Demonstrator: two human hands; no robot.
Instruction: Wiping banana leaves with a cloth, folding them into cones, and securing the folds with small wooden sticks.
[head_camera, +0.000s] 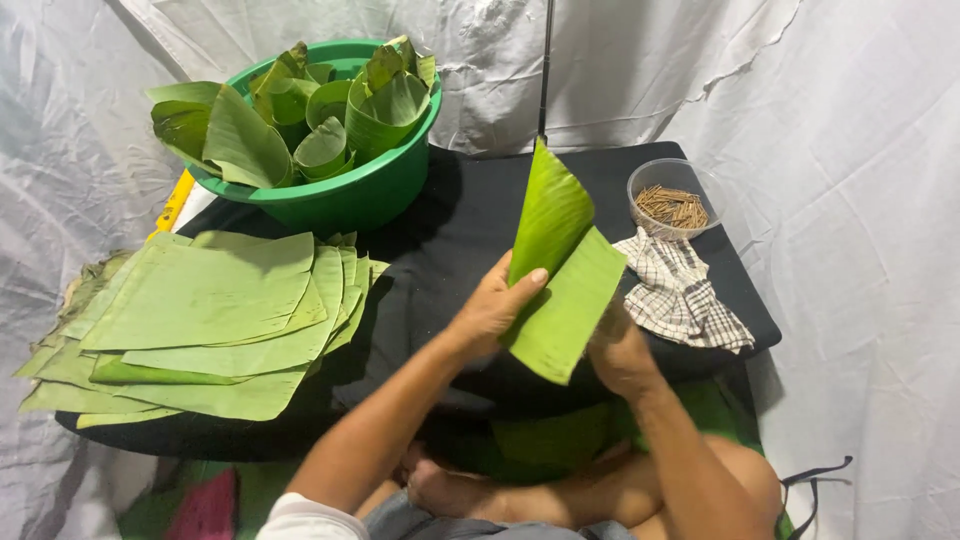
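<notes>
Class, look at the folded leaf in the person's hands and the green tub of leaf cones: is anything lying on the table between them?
Nothing visible does. The folded leaf is held up by the left hand and right hand, and only bare black cloth lies between it and the green tub. The flat leaf stack sits to the left, off that line.

Smooth waxy leaf (560, 280), glossy plastic basin (340, 195), checked cloth (685, 295).

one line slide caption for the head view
Left hand and right hand fold a green banana leaf piece into a cone.
</notes>
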